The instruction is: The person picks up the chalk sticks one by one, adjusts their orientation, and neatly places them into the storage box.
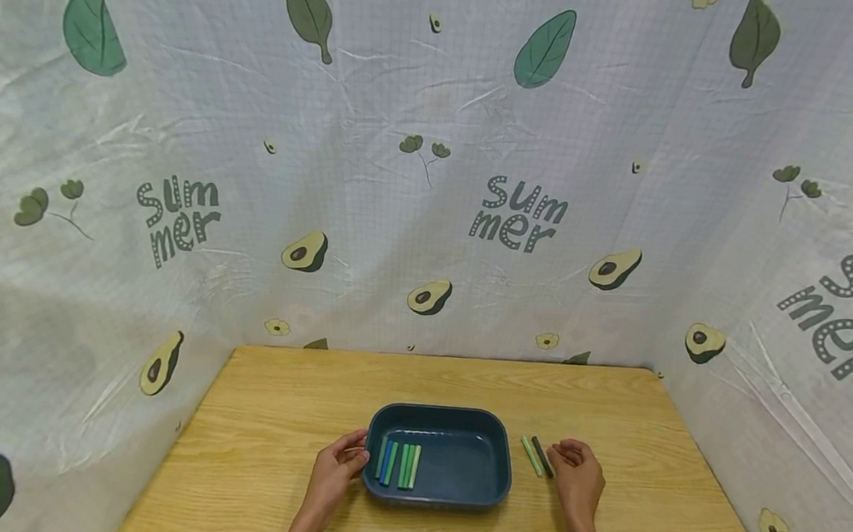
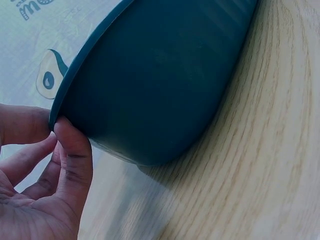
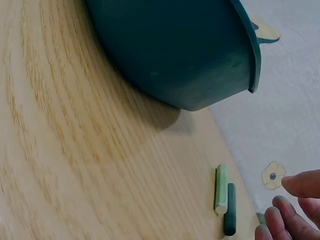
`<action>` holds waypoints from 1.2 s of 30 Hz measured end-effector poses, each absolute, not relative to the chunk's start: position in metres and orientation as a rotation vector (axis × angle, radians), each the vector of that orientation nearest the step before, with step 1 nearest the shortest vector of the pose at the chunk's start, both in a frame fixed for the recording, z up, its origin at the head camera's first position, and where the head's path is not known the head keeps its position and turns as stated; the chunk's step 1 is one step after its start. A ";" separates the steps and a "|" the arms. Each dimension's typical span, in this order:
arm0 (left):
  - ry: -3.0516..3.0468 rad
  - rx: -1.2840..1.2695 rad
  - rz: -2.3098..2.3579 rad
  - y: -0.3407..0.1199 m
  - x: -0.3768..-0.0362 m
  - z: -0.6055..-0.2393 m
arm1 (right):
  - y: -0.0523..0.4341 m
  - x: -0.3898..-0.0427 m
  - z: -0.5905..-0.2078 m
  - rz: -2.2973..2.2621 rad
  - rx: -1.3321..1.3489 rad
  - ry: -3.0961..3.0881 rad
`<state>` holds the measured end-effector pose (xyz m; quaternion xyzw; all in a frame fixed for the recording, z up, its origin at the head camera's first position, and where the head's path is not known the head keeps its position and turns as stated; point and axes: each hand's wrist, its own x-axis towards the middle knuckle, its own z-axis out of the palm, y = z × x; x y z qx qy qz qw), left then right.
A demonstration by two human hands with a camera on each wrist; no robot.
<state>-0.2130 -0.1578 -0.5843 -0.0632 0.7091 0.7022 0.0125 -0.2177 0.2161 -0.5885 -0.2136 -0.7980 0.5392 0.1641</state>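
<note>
A dark blue tray [image 1: 445, 411] sits in the middle of the wooden table [image 1: 274, 388]. Several blue and green sticks [image 1: 399, 464] lie side by side in its left part. My left hand [image 1: 359, 454] pinches the tray's left rim; the left wrist view shows the thumb [image 2: 75, 155] under the rim of the tray [image 2: 160, 85] and a finger above it. Right of the tray, a light green stick [image 1: 531, 455] and a dark stick [image 1: 543, 456] lie together on the table. My right hand [image 1: 565, 454] hovers just beside them with loosely curled fingers [image 3: 280, 217], holding nothing.
A sheet printed with avocados, leaves and "summer" [image 1: 521, 215] walls in the table at the back and on both sides. Bare wood shows left of the tray and along the table's far edge [image 1: 449, 357].
</note>
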 end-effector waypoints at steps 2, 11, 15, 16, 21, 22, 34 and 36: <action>2.207 -0.190 2.191 -0.158 -0.213 -0.584 | 0.216 -0.218 -0.591 1.520 -0.615 -2.266; 2.196 -0.179 2.191 -0.159 -0.213 -0.587 | 0.214 -0.220 -0.604 1.478 -0.678 -2.204; 2.192 -0.189 2.191 -0.159 -0.213 -0.587 | 0.213 -0.222 -0.607 1.444 -0.704 -2.204; 2.191 -0.194 2.190 -0.159 -0.213 -0.586 | 0.213 -0.223 -0.608 1.432 -0.708 -2.209; 2.191 -0.219 2.183 -0.158 -0.213 -0.586 | 0.214 -0.226 -0.614 1.377 -0.724 -2.235; 2.191 -0.222 2.182 -0.158 -0.213 -0.586 | 0.214 -0.227 -0.614 1.365 -0.730 -2.241; 2.191 -0.237 2.174 -0.158 -0.214 -0.585 | 0.215 -0.231 -0.618 1.325 -0.732 -2.278; 2.194 -0.235 2.173 -0.158 -0.213 -0.585 | 0.215 -0.231 -0.620 1.331 -0.727 -2.288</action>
